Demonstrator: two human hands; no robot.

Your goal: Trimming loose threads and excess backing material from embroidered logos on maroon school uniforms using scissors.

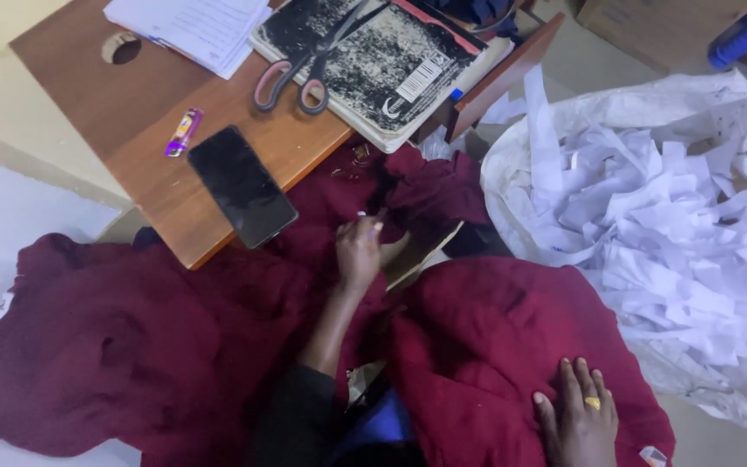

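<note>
Spread across the near floor and lap: a large maroon cloth (157, 346), bunched in heavy folds from the far left to the near right, with a further clump pushed up under the desk edge. Judged from how it lies, still at the handling stage: no cut line, no folded stack, nothing laid flat. Beside it on the right, a big white sack (512, 173) heaped with white paper strips (685, 251), looking like finished scrap. Far left, a brown wooden desk (140, 112) with a round hole near its far corner, set over a pale floor beside a cream wall. On the desk, a worn black-and-white book (391, 60), white sheets (196, 30), a dark phone (241, 186) lying face up near the edge, pink-handled scissors (291, 78) resting untouched on the book, and a small purple wrapper (183, 131). Left hand (360, 251) in the middle, fingers curled and pinching at the maroon cloth, possibly on something small; cannot tell what. Right hand (577, 419) at the near right, flat and spread, palm down on the cloth, a gold ring on one finger, gripping nothing.
</note>
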